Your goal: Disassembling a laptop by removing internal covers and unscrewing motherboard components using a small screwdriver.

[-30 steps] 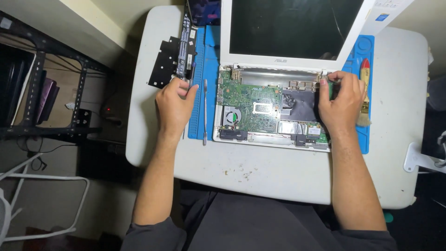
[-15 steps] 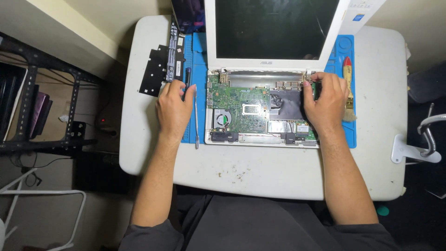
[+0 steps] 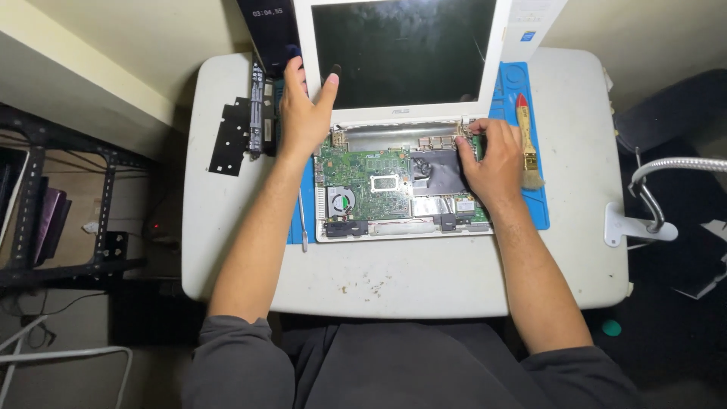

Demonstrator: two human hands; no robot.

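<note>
A white laptop lies open on a blue mat (image 3: 541,204), its bottom shell stripped so the green motherboard (image 3: 371,185) and fan show. The screen lid (image 3: 401,53) stands up at the far side. My left hand (image 3: 303,113) grips the lid's left edge, thumb on the front bezel and fingers behind it. My right hand (image 3: 492,163) presses on the right side of the base, fingertips curled at the right hinge.
A thin metal pry tool (image 3: 302,220) lies left of the laptop. Black bracket parts (image 3: 231,136) sit at the white table's (image 3: 394,280) far left. A red-handled brush (image 3: 526,144) lies on the right. A gooseneck clamp (image 3: 644,204) is at the table's right edge, a dark shelf (image 3: 45,212) to the left.
My left hand left the table beside the pry tool and rose to grip the lid's left edge. My right hand slid up toward the right hinge.
</note>
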